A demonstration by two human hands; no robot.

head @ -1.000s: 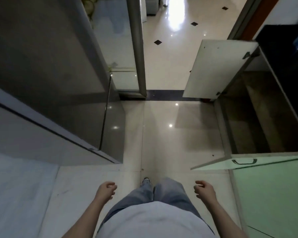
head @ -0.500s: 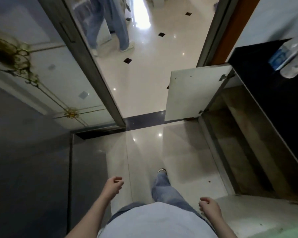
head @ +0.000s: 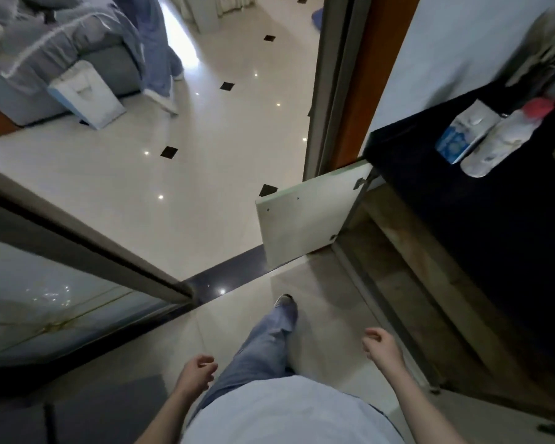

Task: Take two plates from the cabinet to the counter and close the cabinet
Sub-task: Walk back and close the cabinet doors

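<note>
A low cabinet (head: 407,283) under the black counter (head: 481,213) stands open on my right, its pale door (head: 302,225) swung out over the floor. The brown shelves that show hold no plates that I can see. My left hand (head: 195,373) hangs by my left hip with fingers loosely curled and nothing in it. My right hand (head: 382,347) hovers beside the cabinet opening, also loosely curled and holding nothing.
A blue and white carton (head: 462,136) and a white bottle with a red cap (head: 500,139) stand on the counter. A glass sliding door (head: 61,302) runs along my left. Beyond the doorway are a sofa (head: 45,49), a white bin (head: 85,92) and another person's legs (head: 156,52).
My view has lifted and swung right, so the doorway, the far room and the countertop now show. The green door near my right hand has left the frame. Both hands stay low and hold nothing.
</note>
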